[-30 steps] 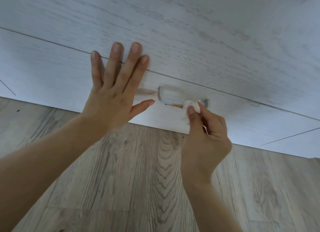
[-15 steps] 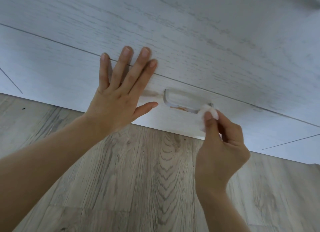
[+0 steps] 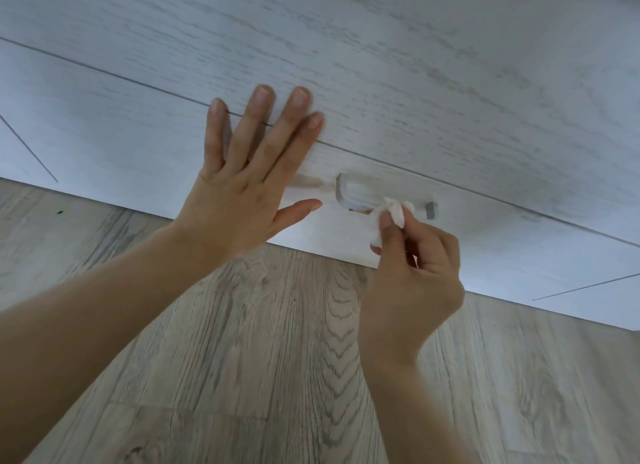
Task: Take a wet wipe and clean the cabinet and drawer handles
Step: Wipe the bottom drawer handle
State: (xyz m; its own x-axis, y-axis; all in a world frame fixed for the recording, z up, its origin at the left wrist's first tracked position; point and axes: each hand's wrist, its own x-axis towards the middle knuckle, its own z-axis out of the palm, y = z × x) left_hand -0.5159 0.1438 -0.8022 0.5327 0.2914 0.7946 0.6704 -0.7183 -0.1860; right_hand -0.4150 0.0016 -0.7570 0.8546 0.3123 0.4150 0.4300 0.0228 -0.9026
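Note:
A grey bar handle (image 3: 344,195) is fixed to the bottom drawer front (image 3: 138,145) of a white wood-grain cabinet, close to the floor. My right hand (image 3: 412,283) pinches a crumpled white wet wipe (image 3: 391,217) between thumb and fingers and holds it against the middle of the handle's bar. The wipe and fingers hide that part of the bar; the handle's right end (image 3: 430,210) shows beyond them. My left hand (image 3: 249,183) lies flat on the drawer front just left of the handle, fingers straight and spread across the gap above the drawer.
A larger white cabinet front (image 3: 415,65) fills the view above the drawer. Grey wood-look floor planks (image 3: 259,377) run beneath both arms up to the cabinet's bottom edge. A small dark speck (image 3: 60,211) lies on the floor at the left.
My right hand slid the wipe rightward along the handle, then back left toward its middle, uncovering the right end. My left hand has stayed flat on the drawer front.

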